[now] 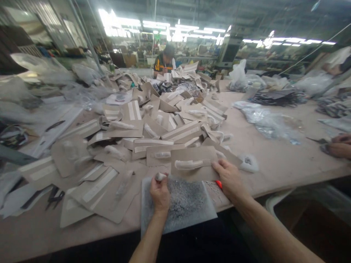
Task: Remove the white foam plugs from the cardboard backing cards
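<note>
My right hand [228, 178] is closed on the right edge of a flat beige panel [179, 176] with a whitish padded strip along its middle. The panel is held up over the far edge of a pale sheet [152, 219] strewn with dark grey crumbs. To its left, my left hand [160, 197] pinches a small whitish roll-like piece [160, 176]; what it is exactly I cannot tell. Beside my right hand's fingers lies a bright red item [218, 184], mostly hidden.
A large heap of similar beige panels [181, 130] covers the table [276, 157]. Black-handled scissors [55, 197] lie at the left. Clear plastic bags [268, 120] and stacked dark pieces [278, 96] lie on the right. Another person [164, 61] sits beyond the heap; another person's hand [340, 146] is at the right edge.
</note>
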`<state>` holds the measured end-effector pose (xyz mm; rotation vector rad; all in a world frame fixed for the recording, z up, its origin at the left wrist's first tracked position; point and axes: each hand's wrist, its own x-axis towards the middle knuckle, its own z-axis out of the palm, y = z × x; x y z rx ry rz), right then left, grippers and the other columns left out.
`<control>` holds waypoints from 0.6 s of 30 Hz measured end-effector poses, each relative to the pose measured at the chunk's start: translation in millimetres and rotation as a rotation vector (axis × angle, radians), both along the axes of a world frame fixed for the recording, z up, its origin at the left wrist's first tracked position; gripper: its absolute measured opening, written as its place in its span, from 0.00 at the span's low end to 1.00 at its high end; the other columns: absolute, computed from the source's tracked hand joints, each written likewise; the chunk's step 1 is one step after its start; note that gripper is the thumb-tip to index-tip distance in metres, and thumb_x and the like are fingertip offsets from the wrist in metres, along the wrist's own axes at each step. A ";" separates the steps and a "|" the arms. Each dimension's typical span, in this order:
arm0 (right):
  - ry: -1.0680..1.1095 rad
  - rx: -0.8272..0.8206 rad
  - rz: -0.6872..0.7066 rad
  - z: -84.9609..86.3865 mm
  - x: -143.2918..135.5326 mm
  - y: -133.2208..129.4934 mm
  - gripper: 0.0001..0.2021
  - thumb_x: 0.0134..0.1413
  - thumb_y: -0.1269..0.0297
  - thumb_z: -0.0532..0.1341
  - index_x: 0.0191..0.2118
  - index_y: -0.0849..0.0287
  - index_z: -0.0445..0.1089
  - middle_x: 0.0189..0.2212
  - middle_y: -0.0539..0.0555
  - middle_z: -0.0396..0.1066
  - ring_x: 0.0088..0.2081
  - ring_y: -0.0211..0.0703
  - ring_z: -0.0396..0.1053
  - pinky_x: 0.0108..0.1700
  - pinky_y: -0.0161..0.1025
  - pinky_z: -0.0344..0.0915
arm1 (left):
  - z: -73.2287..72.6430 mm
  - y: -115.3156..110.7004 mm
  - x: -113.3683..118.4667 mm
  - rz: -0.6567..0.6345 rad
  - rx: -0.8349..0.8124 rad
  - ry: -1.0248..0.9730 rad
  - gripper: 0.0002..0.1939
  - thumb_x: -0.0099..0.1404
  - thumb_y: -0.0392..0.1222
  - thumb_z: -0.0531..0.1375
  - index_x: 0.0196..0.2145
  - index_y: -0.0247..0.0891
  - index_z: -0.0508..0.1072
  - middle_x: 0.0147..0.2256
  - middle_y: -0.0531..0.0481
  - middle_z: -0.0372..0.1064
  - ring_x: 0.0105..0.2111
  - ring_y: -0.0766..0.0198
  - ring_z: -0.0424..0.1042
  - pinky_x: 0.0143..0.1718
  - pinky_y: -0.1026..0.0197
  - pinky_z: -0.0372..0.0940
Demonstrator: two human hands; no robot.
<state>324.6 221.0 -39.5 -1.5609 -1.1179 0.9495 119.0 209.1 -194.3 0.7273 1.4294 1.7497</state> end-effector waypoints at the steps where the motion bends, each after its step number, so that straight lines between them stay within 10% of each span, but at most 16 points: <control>1: 0.172 -0.093 -0.040 -19.3 3.9 -19.2 0.15 0.43 0.50 0.64 0.30 0.56 0.67 0.25 0.51 0.73 0.30 0.46 0.71 0.34 0.41 0.68 | -0.7 -1.0 -2.3 0.049 -0.001 -0.028 0.13 0.62 0.47 0.63 0.41 0.38 0.73 0.39 0.45 0.79 0.40 0.58 0.79 0.45 0.58 0.70; 8: 0.660 -0.512 -0.265 -121.9 2.3 -148.9 0.20 0.33 0.55 0.74 0.27 0.56 0.64 0.25 0.50 0.73 0.31 0.45 0.74 0.35 0.40 0.70 | 6.3 -6.0 -6.8 -0.058 -0.006 0.016 0.15 0.60 0.48 0.65 0.42 0.36 0.74 0.39 0.45 0.79 0.40 0.58 0.79 0.44 0.58 0.71; 13: 0.675 -0.763 -0.063 -143.2 -13.5 -172.7 0.21 0.41 0.56 0.70 0.40 0.60 0.69 0.30 0.54 0.76 0.29 0.40 0.75 0.29 0.32 0.65 | 9.3 9.1 21.9 -0.349 -0.030 0.208 0.14 0.61 0.49 0.65 0.40 0.35 0.76 0.37 0.45 0.78 0.37 0.59 0.76 0.41 0.60 0.69; 18: 0.479 -1.011 0.373 -126.0 -17.7 -166.7 0.18 0.62 0.51 0.53 0.28 0.60 0.66 0.23 0.55 0.72 0.17 0.36 0.66 0.18 0.30 0.53 | 7.8 33.5 42.8 -0.443 -0.010 0.315 0.12 0.62 0.48 0.63 0.38 0.37 0.76 0.35 0.47 0.77 0.36 0.61 0.74 0.41 0.62 0.67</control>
